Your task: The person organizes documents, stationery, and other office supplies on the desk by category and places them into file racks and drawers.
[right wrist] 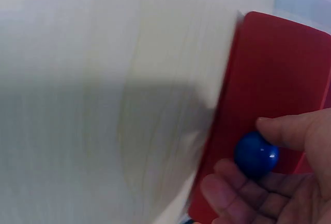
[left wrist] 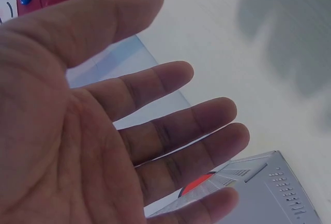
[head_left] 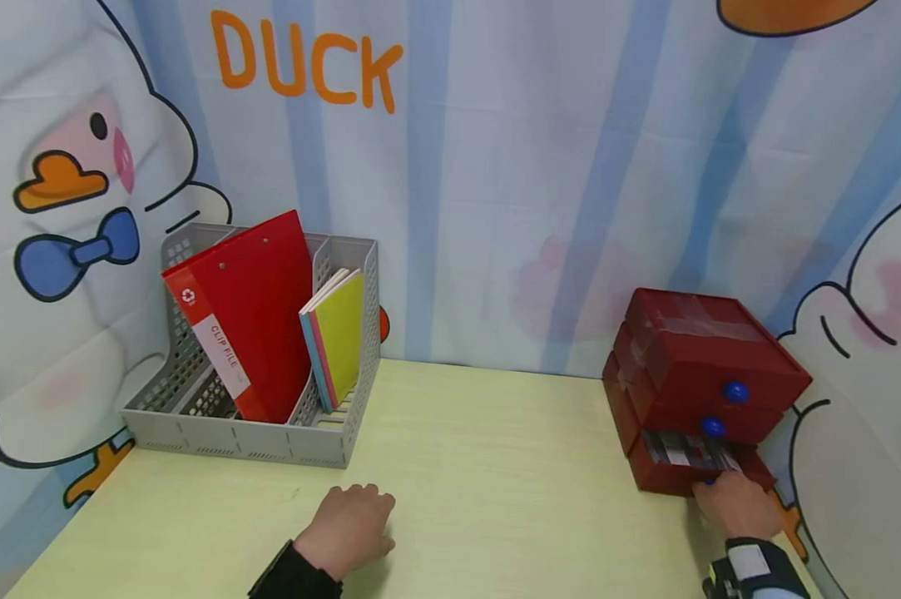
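Note:
At the right, a red box with three drawers (head_left: 708,349) stands on the table, its bottom drawer (head_left: 660,476) pulled partly out. Small items (head_left: 690,452) show inside that drawer, too small to name. My right hand (head_left: 740,505) is at its front and pinches the round blue knob (right wrist: 256,154) between thumb and curled fingers. Over the table, my left hand (head_left: 350,528) hovers with its fingers spread and holds nothing. In the left wrist view its palm (left wrist: 67,146) faces the camera. The grey file rack (head_left: 240,439) stands nearest to it.
In the rack lean a red clip file (head_left: 251,324) and several thin coloured notebooks (head_left: 343,333). The two upper drawers are closed, with blue knobs (head_left: 735,392) in front. A duck-print curtain (head_left: 487,183) hangs behind the pale yellow table (head_left: 510,491).

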### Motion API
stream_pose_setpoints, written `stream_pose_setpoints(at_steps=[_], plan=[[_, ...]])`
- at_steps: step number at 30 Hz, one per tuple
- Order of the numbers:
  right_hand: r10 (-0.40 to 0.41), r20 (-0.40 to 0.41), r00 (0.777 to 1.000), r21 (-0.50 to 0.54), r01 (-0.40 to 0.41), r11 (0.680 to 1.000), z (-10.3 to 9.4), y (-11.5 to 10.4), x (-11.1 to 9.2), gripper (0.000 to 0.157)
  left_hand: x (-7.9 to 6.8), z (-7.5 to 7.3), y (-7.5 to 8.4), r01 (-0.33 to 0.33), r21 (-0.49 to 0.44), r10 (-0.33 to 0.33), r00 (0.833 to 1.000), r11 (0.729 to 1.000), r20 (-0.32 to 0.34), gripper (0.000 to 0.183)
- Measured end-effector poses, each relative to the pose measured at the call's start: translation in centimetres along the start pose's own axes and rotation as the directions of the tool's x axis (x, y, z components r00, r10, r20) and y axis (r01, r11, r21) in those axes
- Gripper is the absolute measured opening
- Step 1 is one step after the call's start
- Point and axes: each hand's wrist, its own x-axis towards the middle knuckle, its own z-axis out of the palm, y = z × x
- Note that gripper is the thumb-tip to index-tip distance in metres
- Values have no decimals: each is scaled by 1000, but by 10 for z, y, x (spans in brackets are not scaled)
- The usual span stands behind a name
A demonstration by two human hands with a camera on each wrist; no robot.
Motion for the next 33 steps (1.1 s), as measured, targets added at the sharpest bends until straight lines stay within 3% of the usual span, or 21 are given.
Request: stream_pose_setpoints(at_steps=[4, 13, 20, 27, 33], plan=[[-61, -31, 998, 56, 63, 996, 1, -1, 14, 42, -1, 0, -1, 8, -10, -8, 1000, 1000, 8, 34], [-43, -42, 998, 35, 44, 998, -2, -2, 31, 41, 0, -1, 2, 8, -23, -7, 999, 1000, 40, 32], [-18, -66, 998, 35, 20, 999, -2, 2, 27, 40, 0, 0, 4, 7, -21, -6, 999, 1000, 43, 32], [17, -71, 997, 8, -16, 1000, 1, 3, 18, 54, 5, 0, 2, 2, -32, 0, 999, 999, 52, 33], [-13, -98, 995, -34, 10, 999, -5, -8, 5, 56, 22, -5, -2, -32, 16, 32, 999, 999, -33, 36]])
